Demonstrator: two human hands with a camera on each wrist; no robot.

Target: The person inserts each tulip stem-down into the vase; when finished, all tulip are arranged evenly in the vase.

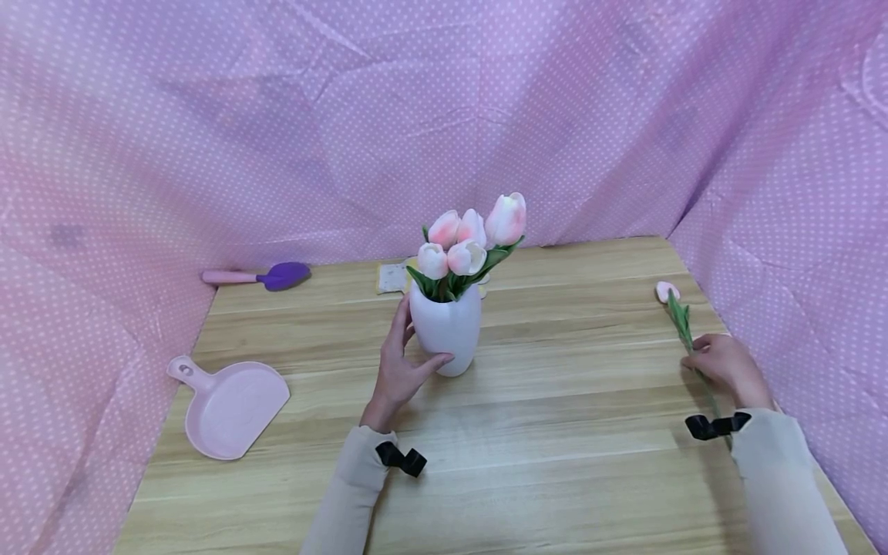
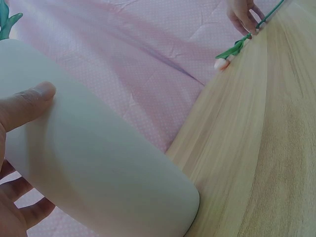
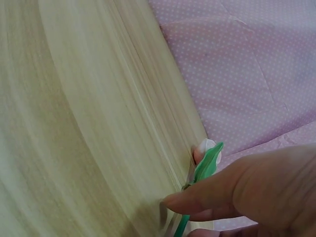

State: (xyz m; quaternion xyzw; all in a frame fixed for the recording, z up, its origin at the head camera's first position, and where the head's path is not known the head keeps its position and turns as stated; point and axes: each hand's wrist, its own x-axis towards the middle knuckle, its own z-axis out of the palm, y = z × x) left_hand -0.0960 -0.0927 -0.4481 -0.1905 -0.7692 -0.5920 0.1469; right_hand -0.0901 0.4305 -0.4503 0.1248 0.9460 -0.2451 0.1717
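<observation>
A white vase (image 1: pixel 447 331) stands near the middle of the table with several pink-and-white tulips (image 1: pixel 466 256) in it. My left hand (image 1: pixel 404 370) holds the vase from its left side, thumb across the front and fingers round the back. In the left wrist view the thumb (image 2: pixel 29 106) lies flat along the vase wall (image 2: pixel 108 148). At the table's right side, my right hand (image 1: pixel 724 366) pinches a single tulip (image 1: pixel 680 320) by its green stem. Its pale pink head points toward the back. The right wrist view shows thumb and fingers at the stem, just below the green leaf (image 3: pixel 207 163).
A pink dustpan (image 1: pixel 236 408) lies at the left of the table (image 1: pixel 555 462). Behind it, at the back left corner, is a small trowel (image 1: pixel 286 276) with a purple blade. A flat white-and-yellow item (image 1: pixel 391 278) lies behind the vase. Pink dotted cloth (image 1: pixel 312 139) surrounds the table.
</observation>
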